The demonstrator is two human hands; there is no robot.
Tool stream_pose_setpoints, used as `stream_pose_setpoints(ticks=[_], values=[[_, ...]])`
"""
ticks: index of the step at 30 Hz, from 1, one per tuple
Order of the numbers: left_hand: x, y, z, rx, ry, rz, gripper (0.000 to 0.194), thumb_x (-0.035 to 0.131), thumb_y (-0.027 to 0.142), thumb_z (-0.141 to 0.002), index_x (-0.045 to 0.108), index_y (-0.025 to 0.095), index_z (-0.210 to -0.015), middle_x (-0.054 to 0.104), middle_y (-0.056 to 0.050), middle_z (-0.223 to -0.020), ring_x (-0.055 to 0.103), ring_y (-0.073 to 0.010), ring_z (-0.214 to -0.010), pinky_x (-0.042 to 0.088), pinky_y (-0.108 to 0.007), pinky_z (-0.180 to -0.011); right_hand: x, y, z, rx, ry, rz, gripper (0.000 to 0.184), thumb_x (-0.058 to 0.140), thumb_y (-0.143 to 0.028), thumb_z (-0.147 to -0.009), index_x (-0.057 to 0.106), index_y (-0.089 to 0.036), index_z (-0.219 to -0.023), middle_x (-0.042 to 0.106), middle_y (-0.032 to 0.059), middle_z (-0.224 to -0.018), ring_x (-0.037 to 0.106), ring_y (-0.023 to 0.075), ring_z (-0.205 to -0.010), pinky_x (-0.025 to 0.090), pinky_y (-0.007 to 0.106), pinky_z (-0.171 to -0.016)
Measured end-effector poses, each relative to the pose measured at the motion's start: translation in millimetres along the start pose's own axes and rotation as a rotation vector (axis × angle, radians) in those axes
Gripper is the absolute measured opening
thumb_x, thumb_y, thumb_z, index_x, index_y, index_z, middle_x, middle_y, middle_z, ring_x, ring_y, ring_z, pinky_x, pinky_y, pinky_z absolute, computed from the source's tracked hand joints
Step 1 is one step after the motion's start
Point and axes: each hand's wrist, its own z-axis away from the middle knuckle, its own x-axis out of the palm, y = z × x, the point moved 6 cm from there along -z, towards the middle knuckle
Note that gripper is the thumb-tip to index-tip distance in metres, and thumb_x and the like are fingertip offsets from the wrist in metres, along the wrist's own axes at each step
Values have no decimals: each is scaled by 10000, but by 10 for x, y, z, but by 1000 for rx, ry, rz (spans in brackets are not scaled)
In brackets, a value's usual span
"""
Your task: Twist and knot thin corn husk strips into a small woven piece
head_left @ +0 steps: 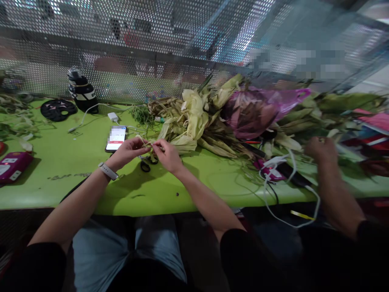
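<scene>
My left hand [130,151] and my right hand [166,155] meet over the green table [91,190], both pinched on a thin strip of pale corn husk [148,144] stretched between their fingertips. A white watch band sits on my left wrist. Black-handled scissors [146,163] lie on the table just under my hands. A big pile of dried corn husks [191,123] lies right behind my right hand.
A phone [116,138] with a charger cable lies left of the pile. A purple plastic bag [258,111] sits among more husks at right. A co-worker's arm [330,178] reaches in at right, over white cables. A black bottle [82,94] stands by the mesh wall.
</scene>
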Motion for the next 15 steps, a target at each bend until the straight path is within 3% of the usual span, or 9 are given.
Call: stream_pose_setpoints(ticks=[4,8,12,15], values=[[-18,-59,-7,-30,16,15,309,810,353,-693,610,136,-786,658,-63,-1065,622,-140,-869,518,-331,-817,51,127,-21,79,14,-93,268,525,-462,-920,592,-203,-904,682,18,-789,648,146,-732,513,272,-699],[-23,-100,-5,-81,-2,17,311,787,376,-717,653,139,-867,656,-59,-1004,637,-136,-815,553,-319,-759,143,251,-33,223,-28,-313,395,535,-592,-869,545,-207,-957,645,25,-880,633,122,-675,526,243,-574],[-113,-81,-25,-68,104,3,340,785,397,-717,672,156,-930,666,-38,-900,632,-123,-760,555,-282,-714,198,310,-15,372,-101,-359,597,610,-623,-809,454,-224,-1224,634,10,-890,515,66,-444,446,227,-430],[-208,-73,-35,-69,225,-24,352,776,421,-717,676,158,-929,663,-34,-858,615,-117,-718,547,-264,-667,154,256,-12,290,-83,-208,673,601,-523,-861,357,-204,-1401,640,-6,-773,544,106,-504,457,246,-506]])
